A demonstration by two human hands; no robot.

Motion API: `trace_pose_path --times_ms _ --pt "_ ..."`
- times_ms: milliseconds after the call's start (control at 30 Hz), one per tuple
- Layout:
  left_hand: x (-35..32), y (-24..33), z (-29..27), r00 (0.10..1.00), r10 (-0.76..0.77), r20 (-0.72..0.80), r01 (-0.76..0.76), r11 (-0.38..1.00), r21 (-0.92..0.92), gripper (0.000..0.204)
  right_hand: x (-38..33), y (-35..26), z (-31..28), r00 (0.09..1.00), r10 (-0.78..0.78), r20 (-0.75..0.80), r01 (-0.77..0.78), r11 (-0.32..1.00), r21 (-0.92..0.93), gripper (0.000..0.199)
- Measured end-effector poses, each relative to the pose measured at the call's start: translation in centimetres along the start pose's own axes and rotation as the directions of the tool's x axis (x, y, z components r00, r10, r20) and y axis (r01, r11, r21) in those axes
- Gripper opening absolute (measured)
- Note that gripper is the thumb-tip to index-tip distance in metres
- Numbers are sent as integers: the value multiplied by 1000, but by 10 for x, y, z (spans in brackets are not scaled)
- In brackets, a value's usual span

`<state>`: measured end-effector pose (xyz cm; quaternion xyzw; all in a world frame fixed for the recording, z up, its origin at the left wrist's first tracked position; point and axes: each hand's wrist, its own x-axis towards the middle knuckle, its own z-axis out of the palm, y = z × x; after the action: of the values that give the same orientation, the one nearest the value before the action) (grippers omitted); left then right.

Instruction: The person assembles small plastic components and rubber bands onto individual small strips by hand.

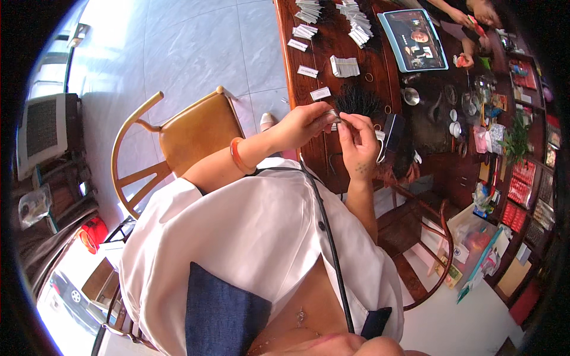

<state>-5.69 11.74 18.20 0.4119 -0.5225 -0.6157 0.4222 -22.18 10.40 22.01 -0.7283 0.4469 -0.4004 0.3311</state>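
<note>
Brown tabletop (325, 48), small item (334, 116) in fingertip pinch between left hand (303, 126) and right hand (358, 142)

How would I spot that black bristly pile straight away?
Find the reddish-brown wooden table at the top of the picture. Just beyond the left hand and right hand, below the stacked white slips, lies the black bristly pile. Its dark, spiky strands set it apart from the pale slips.
</note>
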Motion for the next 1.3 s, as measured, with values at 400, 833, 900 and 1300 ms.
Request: trace_pose_path --times_ms 400,833,900,1300 --pt "-6 21 1 1000 -11 10 11 999 31 23 -3 -3 -5 988 155 23 -156 959 237 12" --pt "-10 23 2 989 -78 127 101 978 -181 17 -1 7 -19 959 216 186 -272 888 370 9" --pt "-11 28 1 993 -64 102 69 996 -52 16 3 3 -21 974 115 196 -135 987 88 12" --pt "-10 33 10 999 5 32 -9 992 129 13 4 8 -6 914 404 -27 -223 557 800 10"
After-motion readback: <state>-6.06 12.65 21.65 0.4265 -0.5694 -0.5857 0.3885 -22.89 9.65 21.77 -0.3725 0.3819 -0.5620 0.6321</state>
